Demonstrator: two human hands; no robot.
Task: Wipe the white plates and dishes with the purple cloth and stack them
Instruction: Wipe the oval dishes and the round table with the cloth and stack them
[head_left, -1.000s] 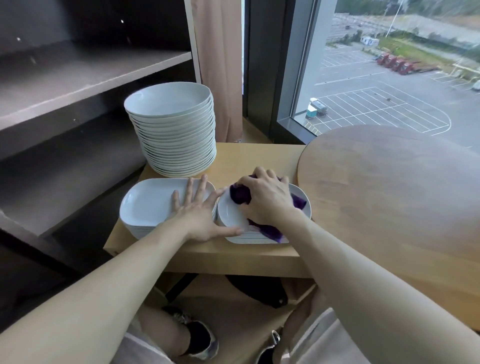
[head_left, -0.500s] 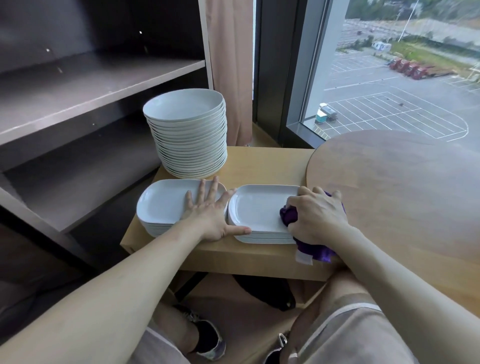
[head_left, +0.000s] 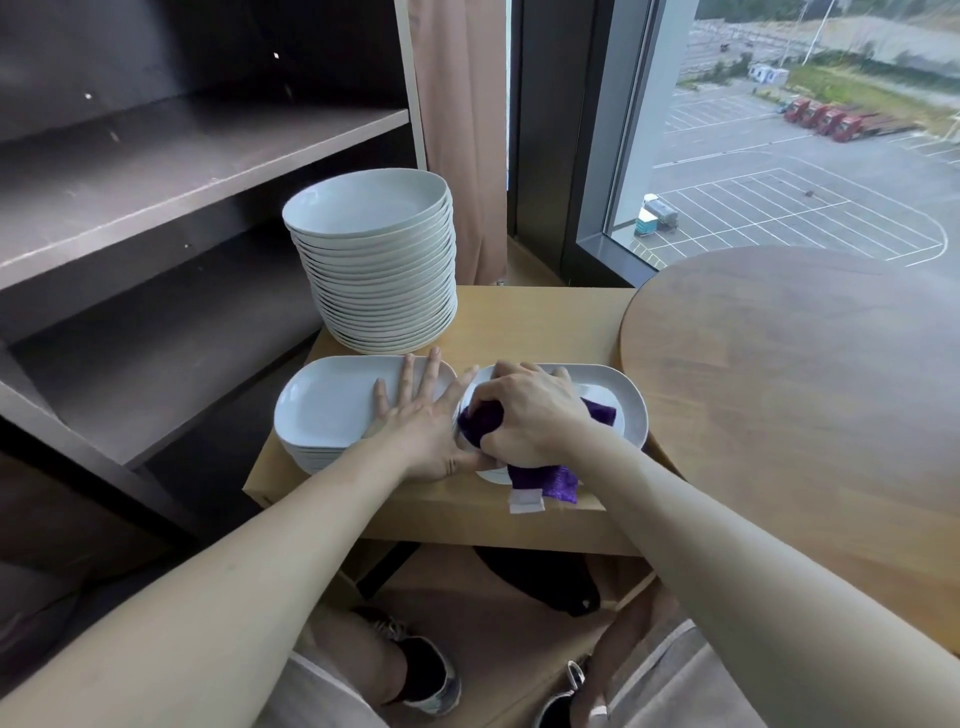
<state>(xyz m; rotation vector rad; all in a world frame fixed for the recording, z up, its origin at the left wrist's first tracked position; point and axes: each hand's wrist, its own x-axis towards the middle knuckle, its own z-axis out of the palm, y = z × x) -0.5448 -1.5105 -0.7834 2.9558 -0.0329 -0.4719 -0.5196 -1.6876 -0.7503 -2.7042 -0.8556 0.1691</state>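
grip and stroke axis. we see the right hand (head_left: 530, 415) curled around the bunched purple cloth (head_left: 483, 423), pressing it on the top dish of the right stack (head_left: 628, 408), at that dish's left end. the dish's long axis runs left to right, so we judge that the span to be wiped lies to the right of this hand. the left hand (head_left: 421, 415) lies flat, fingers spread on the left stack (head_left: 322, 410), holding nothing. its thumb stretches toward the right stack's near rim, and we cannot tell whether it touches. a cloth tail with a white label (head_left: 525, 503) trails onto the small wooden table (head_left: 540, 322). the round table (head_left: 805, 389) sits just beside the dish's right end and bounds the stroke. the tall stack of round plates (head_left: 374, 270) stands behind, apart from both hands.
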